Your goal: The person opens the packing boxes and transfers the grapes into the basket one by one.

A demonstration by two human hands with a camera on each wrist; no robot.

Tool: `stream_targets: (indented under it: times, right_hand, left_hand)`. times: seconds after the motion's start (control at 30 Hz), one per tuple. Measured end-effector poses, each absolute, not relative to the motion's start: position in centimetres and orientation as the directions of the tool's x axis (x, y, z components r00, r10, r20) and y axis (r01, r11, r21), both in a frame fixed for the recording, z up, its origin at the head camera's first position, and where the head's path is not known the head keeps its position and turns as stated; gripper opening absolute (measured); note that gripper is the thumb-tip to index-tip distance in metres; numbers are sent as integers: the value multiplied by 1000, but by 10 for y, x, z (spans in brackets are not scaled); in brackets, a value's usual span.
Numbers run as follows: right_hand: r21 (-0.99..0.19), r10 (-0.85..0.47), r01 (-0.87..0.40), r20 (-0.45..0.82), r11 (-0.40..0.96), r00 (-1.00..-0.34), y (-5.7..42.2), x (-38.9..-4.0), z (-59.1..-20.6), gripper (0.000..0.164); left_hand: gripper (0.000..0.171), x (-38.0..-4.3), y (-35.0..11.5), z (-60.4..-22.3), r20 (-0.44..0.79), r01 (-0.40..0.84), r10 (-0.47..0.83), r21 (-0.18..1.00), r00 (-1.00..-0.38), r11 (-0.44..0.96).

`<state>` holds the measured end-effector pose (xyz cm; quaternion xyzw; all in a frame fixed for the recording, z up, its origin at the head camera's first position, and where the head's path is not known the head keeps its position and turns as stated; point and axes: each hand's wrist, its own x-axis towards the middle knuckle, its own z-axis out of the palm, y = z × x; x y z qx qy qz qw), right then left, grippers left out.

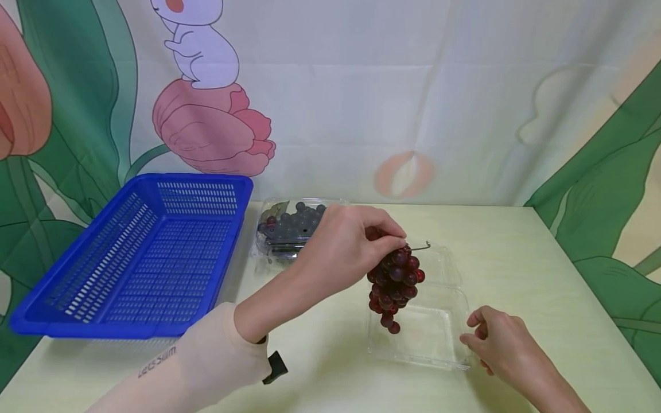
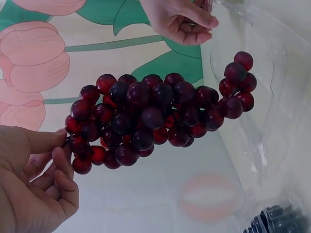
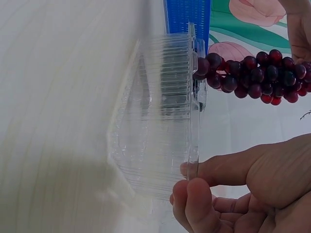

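Note:
My left hand [image 1: 345, 244] pinches the stem end of a bunch of dark red grapes [image 1: 395, 282] between thumb and fingers. The bunch hangs over a clear plastic clamshell box [image 1: 428, 338], its lid [image 1: 441, 267] folded open toward the back. In the left wrist view the full length of the grapes [image 2: 150, 114] shows, tapering to a few at the tip. At the box's right side, my right hand [image 1: 503, 344] holds the rim. The right wrist view has the thumb and fingertips on either side of that edge, with the lowest grapes [image 3: 214, 63] close to the rim.
A second clear box [image 1: 296, 226] with dark grapes and a leaf stands behind my left forearm. To the left is a large blue plastic basket [image 1: 206, 321] with slotted walls. A printed curtain [image 1: 465, 115] hangs behind the pale table [image 1: 521, 258].

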<state>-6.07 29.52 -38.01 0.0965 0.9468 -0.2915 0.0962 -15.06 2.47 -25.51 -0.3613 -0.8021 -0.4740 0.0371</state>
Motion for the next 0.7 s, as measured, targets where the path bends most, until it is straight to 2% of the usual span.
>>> stream_targets:
  times: [0.23, 0.7]
  right_hand:
    - [-532, 128, 243, -243, 811, -961, 296, -60, -379, 22]
    - [-546, 118, 229, -230, 806, -966, 297, -58, -379, 23]
  left_hand:
    - [6, -154, 14, -254, 419, 623, 528, 724, -739, 296]
    - [7, -157, -7, -245, 375, 566, 486, 751, -790, 340]
